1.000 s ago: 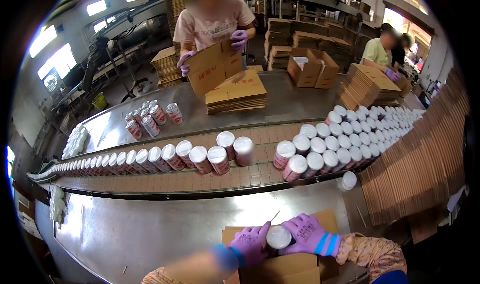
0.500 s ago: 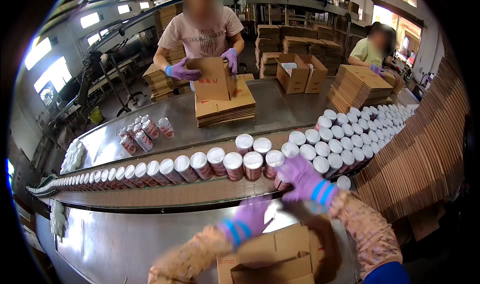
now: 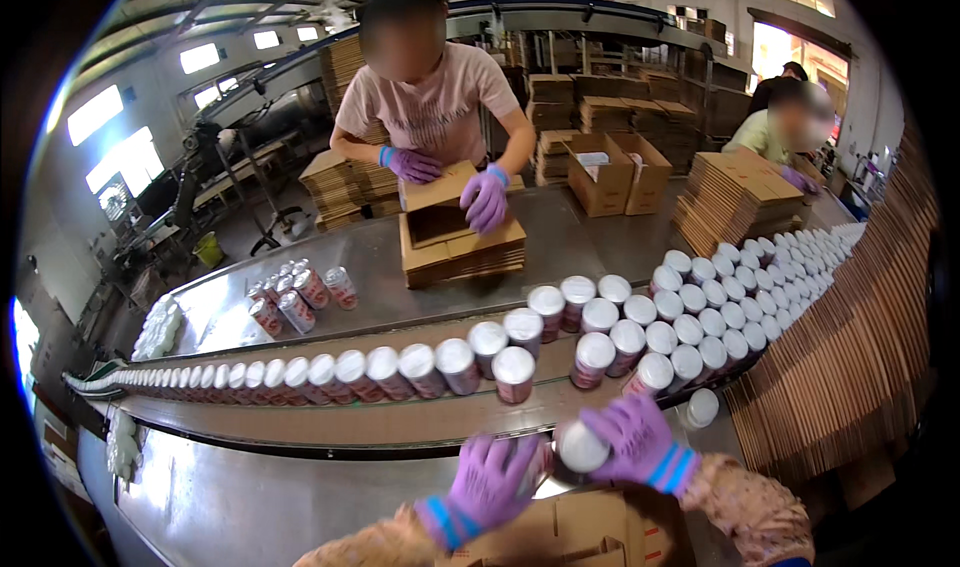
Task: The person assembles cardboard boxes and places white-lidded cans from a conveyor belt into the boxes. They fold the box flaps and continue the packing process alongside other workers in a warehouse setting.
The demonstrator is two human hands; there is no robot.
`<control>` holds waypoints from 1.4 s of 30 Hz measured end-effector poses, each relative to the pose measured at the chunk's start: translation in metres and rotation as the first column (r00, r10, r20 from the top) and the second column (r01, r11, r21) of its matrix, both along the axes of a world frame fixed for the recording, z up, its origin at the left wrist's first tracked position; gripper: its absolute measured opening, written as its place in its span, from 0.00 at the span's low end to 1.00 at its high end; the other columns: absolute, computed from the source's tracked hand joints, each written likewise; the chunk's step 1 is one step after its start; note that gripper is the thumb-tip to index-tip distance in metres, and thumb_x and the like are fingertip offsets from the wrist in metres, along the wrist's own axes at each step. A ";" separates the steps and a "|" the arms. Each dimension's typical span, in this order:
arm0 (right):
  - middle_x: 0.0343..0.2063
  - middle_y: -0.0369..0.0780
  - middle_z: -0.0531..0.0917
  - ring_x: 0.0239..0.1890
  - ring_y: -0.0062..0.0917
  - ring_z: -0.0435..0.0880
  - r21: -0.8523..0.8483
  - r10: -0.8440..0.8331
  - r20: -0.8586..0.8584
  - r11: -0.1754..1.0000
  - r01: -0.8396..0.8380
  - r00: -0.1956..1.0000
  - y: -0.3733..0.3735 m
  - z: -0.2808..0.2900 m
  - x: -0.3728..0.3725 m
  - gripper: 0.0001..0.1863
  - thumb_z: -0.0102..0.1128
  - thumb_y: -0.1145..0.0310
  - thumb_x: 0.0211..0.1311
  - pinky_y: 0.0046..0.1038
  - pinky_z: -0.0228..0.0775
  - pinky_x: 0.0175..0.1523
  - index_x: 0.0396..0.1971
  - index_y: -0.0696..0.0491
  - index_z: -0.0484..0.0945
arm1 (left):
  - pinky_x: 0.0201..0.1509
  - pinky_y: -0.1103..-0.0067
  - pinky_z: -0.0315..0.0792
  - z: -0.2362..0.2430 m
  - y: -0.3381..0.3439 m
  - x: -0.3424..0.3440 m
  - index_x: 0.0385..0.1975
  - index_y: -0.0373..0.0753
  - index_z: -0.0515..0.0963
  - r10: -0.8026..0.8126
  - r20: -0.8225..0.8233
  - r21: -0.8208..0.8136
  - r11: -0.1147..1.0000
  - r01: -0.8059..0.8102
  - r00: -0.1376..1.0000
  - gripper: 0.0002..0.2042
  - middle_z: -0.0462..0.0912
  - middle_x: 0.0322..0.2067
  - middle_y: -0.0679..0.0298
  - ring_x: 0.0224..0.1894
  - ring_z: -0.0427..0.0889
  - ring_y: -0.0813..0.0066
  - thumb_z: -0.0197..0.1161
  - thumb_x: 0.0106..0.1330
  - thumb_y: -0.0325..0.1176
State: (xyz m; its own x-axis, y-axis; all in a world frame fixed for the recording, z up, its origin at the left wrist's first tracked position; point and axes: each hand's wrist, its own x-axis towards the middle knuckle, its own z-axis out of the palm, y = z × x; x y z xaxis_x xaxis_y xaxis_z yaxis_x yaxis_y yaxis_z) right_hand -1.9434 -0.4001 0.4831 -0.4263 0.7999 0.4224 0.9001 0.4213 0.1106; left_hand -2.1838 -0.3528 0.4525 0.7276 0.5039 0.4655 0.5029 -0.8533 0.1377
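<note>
Just above the near edge of the conveyor (image 3: 330, 422), my right hand (image 3: 640, 437) is closed around a white-lidded can (image 3: 582, 449), tilted with its lid facing me. My left hand (image 3: 492, 487) curls its fingers against the side of another can, mostly hidden between the hands. Under both hands stands a cardboard box (image 3: 530, 529) with its flaps up, cut off by the lower edge. Past them, upright cans with white lids (image 3: 514, 367) line the belt, in a single row leftward and bunched at the right.
A tall stack of flattened cartons (image 3: 840, 337) rises close on my right, a lone can (image 3: 701, 407) beside it. Across the belt a gloved co-worker handles a carton (image 3: 455, 212) on a stack. Several cans (image 3: 297, 312) stand on the far metal table (image 3: 350, 252). Another person works far right.
Both hands have drawn back from the row toward the box, bringing cans along. A gap has opened in the row. The co-worker opposite has lowered and tipped the carton.
</note>
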 end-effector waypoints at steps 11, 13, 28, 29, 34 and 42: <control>0.47 0.41 0.75 0.49 0.29 0.72 -0.985 0.279 -0.174 -0.058 -0.164 0.944 -0.033 -0.084 -0.084 0.27 0.41 0.48 0.63 0.33 0.61 0.54 0.54 0.51 0.66 | 0.59 0.73 0.60 0.007 -0.057 -0.019 0.57 0.34 0.61 -0.647 -0.314 -0.719 0.640 0.271 0.695 0.30 0.68 0.54 0.53 0.56 0.67 0.61 0.40 0.66 0.54; 0.47 0.41 0.76 0.47 0.29 0.73 -0.990 0.329 -0.115 0.040 -0.135 0.937 -0.044 -0.098 -0.082 0.27 0.42 0.48 0.63 0.33 0.63 0.53 0.55 0.52 0.65 | 0.57 0.71 0.63 0.016 -0.075 -0.040 0.56 0.36 0.64 -0.387 -0.278 -0.635 0.761 0.134 0.879 0.26 0.69 0.54 0.55 0.55 0.68 0.62 0.39 0.67 0.50; 0.49 0.45 0.75 0.58 0.29 0.66 -0.497 -0.506 -0.860 0.804 -0.327 0.066 -0.298 -0.015 -0.127 0.25 0.59 0.53 0.55 0.31 0.51 0.64 0.47 0.55 0.73 | 0.54 0.71 0.67 -0.021 -0.143 -0.084 0.56 0.38 0.63 0.513 0.081 -0.757 -0.526 0.388 0.855 0.21 0.70 0.52 0.58 0.53 0.70 0.66 0.42 0.68 0.43; 0.49 0.44 0.75 0.58 0.28 0.66 -0.333 -0.316 -0.942 0.916 -0.225 0.112 -0.322 -0.004 -0.115 0.22 0.58 0.56 0.56 0.32 0.48 0.65 0.45 0.56 0.75 | 0.54 0.72 0.67 -0.027 -0.156 -0.063 0.56 0.38 0.63 0.465 0.062 -0.735 -0.577 0.356 0.883 0.21 0.70 0.52 0.58 0.53 0.70 0.66 0.42 0.68 0.42; 0.46 0.42 0.76 0.54 0.34 0.69 -0.331 -0.208 -0.931 0.830 0.449 -0.301 -0.436 0.013 -0.046 0.19 0.56 0.65 0.56 0.36 0.56 0.61 0.46 0.58 0.72 | 0.54 0.74 0.67 -0.084 -0.239 0.087 0.57 0.38 0.62 0.198 0.011 -0.680 -0.717 0.153 0.980 0.21 0.71 0.51 0.58 0.52 0.71 0.66 0.42 0.68 0.42; 0.46 0.39 0.76 0.51 0.27 0.72 -0.056 -0.536 -0.826 0.386 0.921 0.174 -0.522 0.009 0.224 0.24 0.58 0.75 0.47 0.29 0.61 0.58 0.48 0.57 0.71 | 0.49 0.74 0.69 0.015 -0.335 0.338 0.50 0.37 0.71 -0.468 0.279 -0.958 -0.197 0.208 0.838 0.23 0.75 0.45 0.55 0.47 0.74 0.62 0.53 0.61 0.47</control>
